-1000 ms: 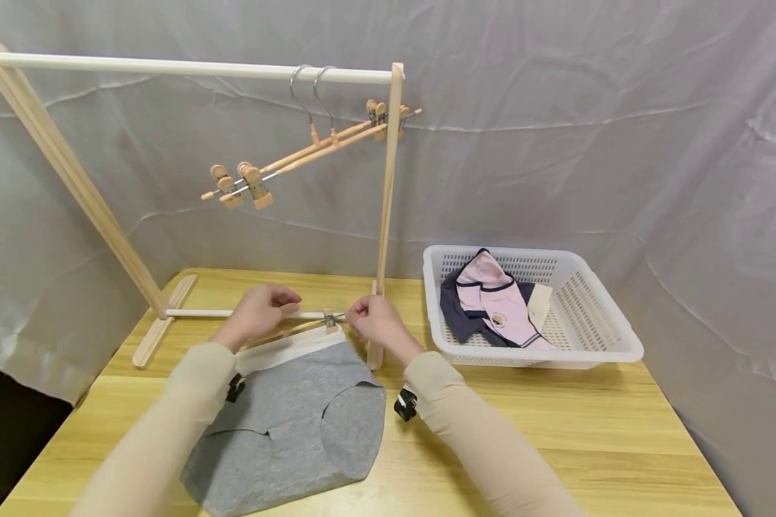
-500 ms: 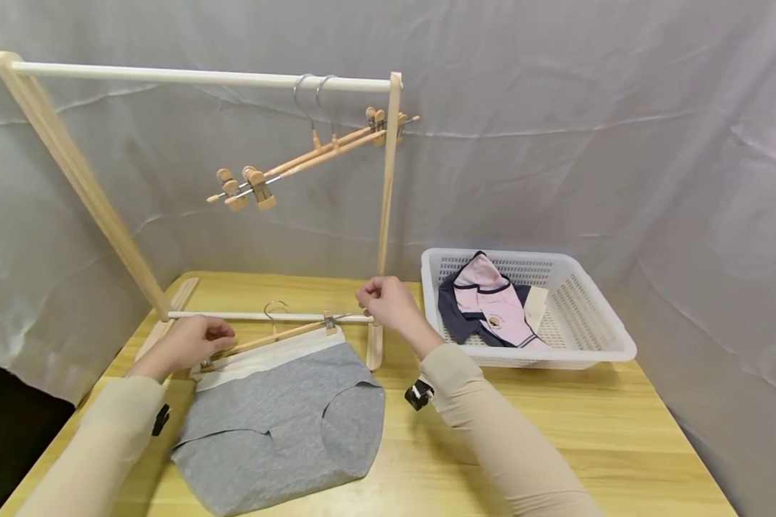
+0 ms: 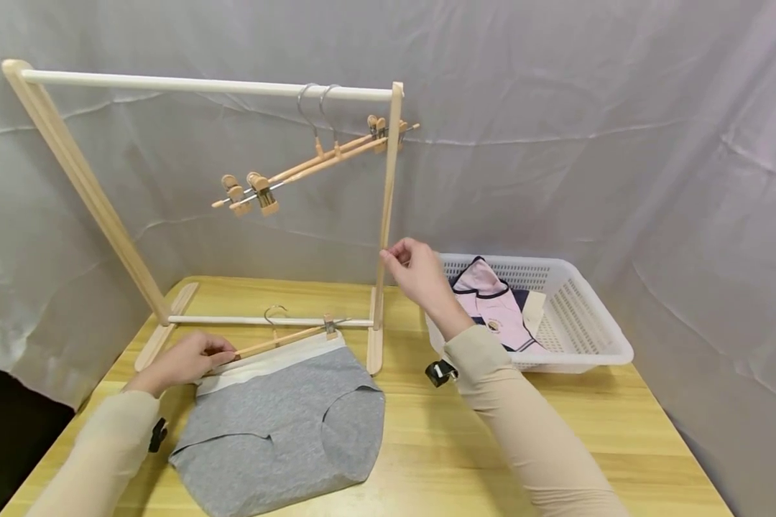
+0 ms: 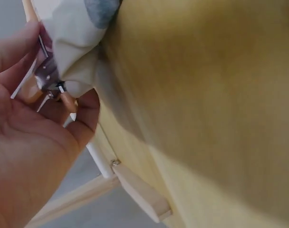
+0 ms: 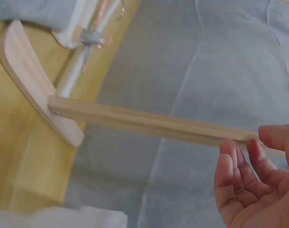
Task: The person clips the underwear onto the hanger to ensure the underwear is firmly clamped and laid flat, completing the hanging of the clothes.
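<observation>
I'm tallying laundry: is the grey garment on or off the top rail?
Off: the grey garment lies on the table; the rail holds two bare hangers.

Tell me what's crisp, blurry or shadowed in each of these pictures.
Head view: the grey cloth garment with a white waistband and white perforated plastic basket look fairly crisp; left wrist view: soft focus, a broad shadow across the yellow wood-grain table; right wrist view: the tan-and-metal hanger clip looks smeared.
</observation>
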A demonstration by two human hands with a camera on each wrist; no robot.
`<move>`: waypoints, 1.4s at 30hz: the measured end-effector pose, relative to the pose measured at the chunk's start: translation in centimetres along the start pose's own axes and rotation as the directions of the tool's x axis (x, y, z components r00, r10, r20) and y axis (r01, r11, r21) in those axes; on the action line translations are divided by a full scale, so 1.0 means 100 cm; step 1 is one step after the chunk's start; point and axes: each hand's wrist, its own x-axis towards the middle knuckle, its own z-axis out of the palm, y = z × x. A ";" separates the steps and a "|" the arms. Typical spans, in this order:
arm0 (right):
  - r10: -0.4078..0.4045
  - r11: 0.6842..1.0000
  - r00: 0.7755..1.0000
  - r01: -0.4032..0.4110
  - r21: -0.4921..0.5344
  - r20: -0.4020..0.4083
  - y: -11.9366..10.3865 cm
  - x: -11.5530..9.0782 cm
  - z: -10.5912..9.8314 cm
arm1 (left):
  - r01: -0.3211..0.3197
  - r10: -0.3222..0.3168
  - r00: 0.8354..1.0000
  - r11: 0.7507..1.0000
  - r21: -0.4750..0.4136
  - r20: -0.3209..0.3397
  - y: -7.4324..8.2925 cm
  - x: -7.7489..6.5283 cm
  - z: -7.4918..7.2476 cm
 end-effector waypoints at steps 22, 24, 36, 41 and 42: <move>-0.123 0.989 0.992 0.124 0.076 -0.013 -0.012 0.031 -0.018 | 0.057 -0.045 0.960 0.998 0.037 -0.276 0.044 -0.030 -0.042; -0.123 0.989 0.992 0.124 0.084 -0.017 -0.011 0.031 -0.018 | 0.061 -0.040 0.950 0.996 0.058 -0.310 0.051 -0.033 -0.051; -0.132 0.990 0.991 0.132 0.058 -0.004 -0.005 0.034 -0.013 | 0.080 0.030 0.821 0.983 0.167 -0.570 0.073 -0.056 -0.100; -0.126 0.990 0.992 0.126 0.059 -0.005 -0.004 0.034 -0.012 | 0.083 0.093 0.767 0.967 0.242 -0.635 0.083 -0.057 -0.118; -0.125 0.990 0.992 0.125 0.061 -0.005 -0.005 0.034 -0.012 | 0.080 0.111 0.755 0.963 0.259 -0.647 0.086 -0.057 -0.122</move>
